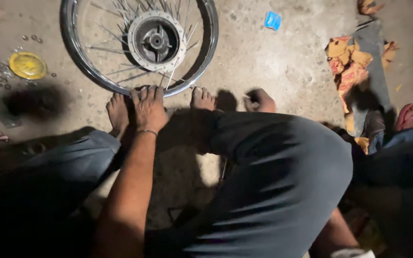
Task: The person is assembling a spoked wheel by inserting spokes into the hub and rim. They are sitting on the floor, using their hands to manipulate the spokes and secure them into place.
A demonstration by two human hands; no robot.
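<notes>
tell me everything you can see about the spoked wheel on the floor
The wheel lies flat on the gritty concrete floor, its top cut off by the frame. It has a shiny metal rim with no tyre, thin metal spokes, several loose or crossed, and a round grey hub with a dark centre. The left hand rests on the rim's near edge, and the toes of both bare feet sit against that edge on either side.
</notes>
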